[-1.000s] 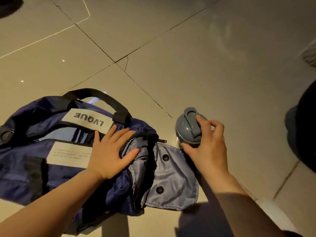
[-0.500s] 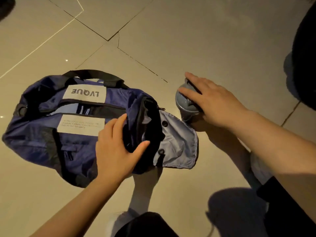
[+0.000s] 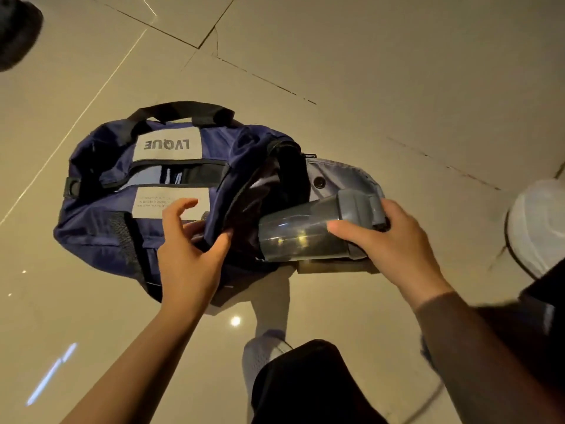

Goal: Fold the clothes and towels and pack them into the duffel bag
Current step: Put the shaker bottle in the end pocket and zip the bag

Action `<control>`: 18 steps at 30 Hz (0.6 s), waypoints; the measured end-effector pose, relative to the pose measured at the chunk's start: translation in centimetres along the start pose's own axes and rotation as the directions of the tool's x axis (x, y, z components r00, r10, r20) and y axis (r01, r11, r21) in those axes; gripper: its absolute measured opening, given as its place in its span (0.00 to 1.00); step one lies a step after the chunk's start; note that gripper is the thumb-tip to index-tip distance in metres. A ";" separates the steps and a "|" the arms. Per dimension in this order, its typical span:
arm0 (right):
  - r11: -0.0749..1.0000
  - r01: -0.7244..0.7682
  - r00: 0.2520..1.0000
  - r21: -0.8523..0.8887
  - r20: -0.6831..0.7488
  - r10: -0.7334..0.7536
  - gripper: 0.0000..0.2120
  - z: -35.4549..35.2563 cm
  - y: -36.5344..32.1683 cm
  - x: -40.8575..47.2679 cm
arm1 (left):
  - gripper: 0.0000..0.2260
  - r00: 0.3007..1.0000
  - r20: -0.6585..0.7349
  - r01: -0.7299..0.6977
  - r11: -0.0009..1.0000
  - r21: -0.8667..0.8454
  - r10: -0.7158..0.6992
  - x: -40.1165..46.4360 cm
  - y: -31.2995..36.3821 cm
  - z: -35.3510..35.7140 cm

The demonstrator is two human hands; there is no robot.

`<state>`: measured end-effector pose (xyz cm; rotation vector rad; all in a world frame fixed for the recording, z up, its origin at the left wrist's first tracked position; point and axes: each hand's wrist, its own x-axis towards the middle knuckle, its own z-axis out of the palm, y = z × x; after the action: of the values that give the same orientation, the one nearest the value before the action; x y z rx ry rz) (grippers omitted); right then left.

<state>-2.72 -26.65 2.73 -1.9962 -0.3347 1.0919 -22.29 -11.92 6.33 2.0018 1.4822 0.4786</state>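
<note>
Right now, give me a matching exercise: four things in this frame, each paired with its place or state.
Things:
1. navy fabric duffel bag
2. smoky translucent plastic bottle with grey lid
3. left hand
4. right hand

States:
A. grips the bottle
B. lies on the tiled floor
C. held sideways at the bag's open end
D. holds the edge of the bag's opening

Pairs: 1-B, 2-C, 3-D, 4-A

Floor: glossy beige tiles – dark grout lines, small light glints.
Shoe: white, at right edge.
Dark object: top-left corner – blurred.
</note>
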 end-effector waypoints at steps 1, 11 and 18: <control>0.999 -0.036 0.999 0.029 0.026 0.036 0.29 1.5 0.3 0.0 | 0.24 1.000 0.019 0.010 1.000 -0.018 -0.010 -0.2 -0.1 0.2; 0.951 0.013 0.997 -0.309 -0.069 -0.036 0.41 9.3 -1.7 0.8 | 0.24 0.997 0.067 -0.041 0.994 -0.103 0.048 -3.3 -0.2 0.2; 0.934 0.186 0.974 -0.306 0.180 -0.135 0.35 8.7 0.3 0.0 | 0.33 0.907 0.246 -0.392 0.898 0.201 0.341 -3.3 -0.1 -0.3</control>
<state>-9.66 -22.19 0.00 -2.1223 -0.7916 1.1479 -23.57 -14.92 6.64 2.4655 1.0779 0.2339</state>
